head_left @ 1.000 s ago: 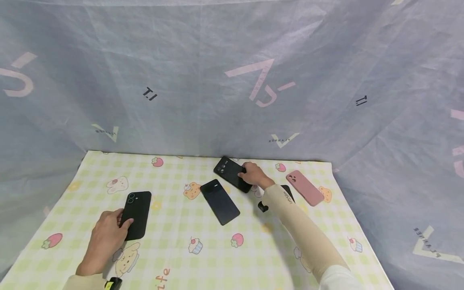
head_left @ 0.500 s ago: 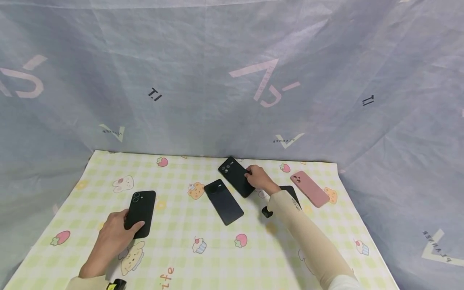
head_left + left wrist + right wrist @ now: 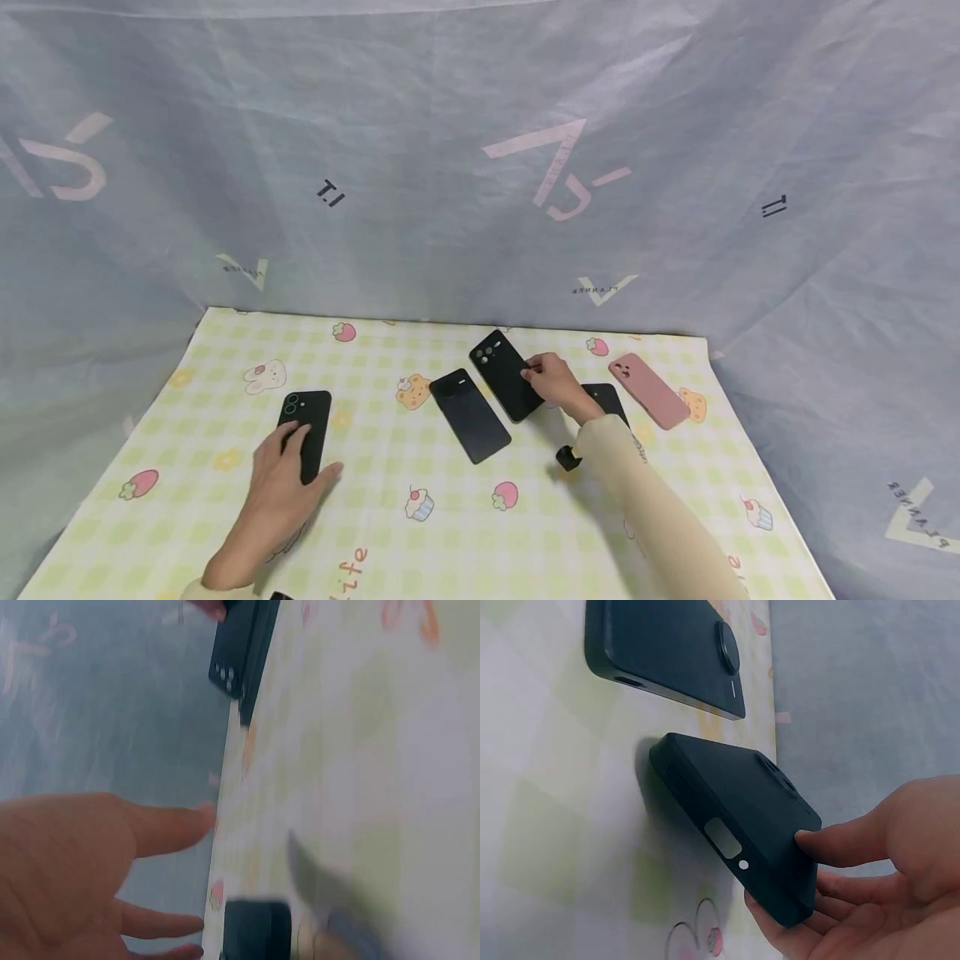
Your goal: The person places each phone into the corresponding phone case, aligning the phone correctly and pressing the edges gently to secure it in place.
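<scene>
My right hand (image 3: 558,382) pinches a black phone case (image 3: 507,377) by its right long edge. In the right wrist view that case (image 3: 735,817) is tilted, with one edge raised off the cloth and port cutouts along its end. Just left of it lies a dark phone (image 3: 471,417) with a round camera bump. On the left, my left hand (image 3: 283,479) is over the lower part of a black phone or case (image 3: 306,425) with two lens rings. Its thumb is spread away, and its fingertips are at the left side; whether they touch cannot be told.
A pink phone case (image 3: 649,390) lies at the back right. Beside it, another black phone or case (image 3: 606,400) is partly hidden by my right arm. The checked tablecloth (image 3: 390,533) reaches back to a grey fabric curtain (image 3: 420,183).
My left hand has loosened its grip on the left black phone or case and spread its thumb. The right hand has turned the black case steeper, roughly in line with the dark phone.
</scene>
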`<state>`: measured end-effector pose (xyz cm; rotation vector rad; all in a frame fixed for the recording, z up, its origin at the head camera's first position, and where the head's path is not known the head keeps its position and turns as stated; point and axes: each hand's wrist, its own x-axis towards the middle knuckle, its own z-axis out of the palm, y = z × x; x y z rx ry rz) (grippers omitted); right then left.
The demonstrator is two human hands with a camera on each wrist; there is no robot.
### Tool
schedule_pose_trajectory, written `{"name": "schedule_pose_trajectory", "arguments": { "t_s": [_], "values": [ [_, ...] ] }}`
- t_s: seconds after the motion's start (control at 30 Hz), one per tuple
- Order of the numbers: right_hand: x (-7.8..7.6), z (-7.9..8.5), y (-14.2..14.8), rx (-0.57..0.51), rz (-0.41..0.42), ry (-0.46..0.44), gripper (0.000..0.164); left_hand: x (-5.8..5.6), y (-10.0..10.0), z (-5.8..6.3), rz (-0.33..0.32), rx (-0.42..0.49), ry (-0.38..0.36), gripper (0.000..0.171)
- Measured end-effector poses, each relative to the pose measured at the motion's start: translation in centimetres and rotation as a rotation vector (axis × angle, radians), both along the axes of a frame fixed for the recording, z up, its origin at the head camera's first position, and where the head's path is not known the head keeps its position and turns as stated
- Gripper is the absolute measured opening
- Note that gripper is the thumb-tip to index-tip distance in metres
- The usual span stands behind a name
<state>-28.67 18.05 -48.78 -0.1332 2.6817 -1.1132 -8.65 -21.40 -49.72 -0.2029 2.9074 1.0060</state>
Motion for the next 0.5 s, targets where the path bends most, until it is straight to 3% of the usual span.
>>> {"name": "schedule_pose_trajectory", "arguments": {
  "t_s": [0.3, 0.5],
  "values": [
    [2.4, -0.4, 1.6, -0.072, -0.066, -0.002, 0.037, -1.2, 5.5, -0.4, -0.031, 0.115, 0.038, 0.056],
    [4.0, -0.7, 2.0, -0.098, -0.101, -0.004, 0.035, -2.5, 7.7, -1.2, -0.069, 0.156, 0.063, 0.050]
  ]
}}
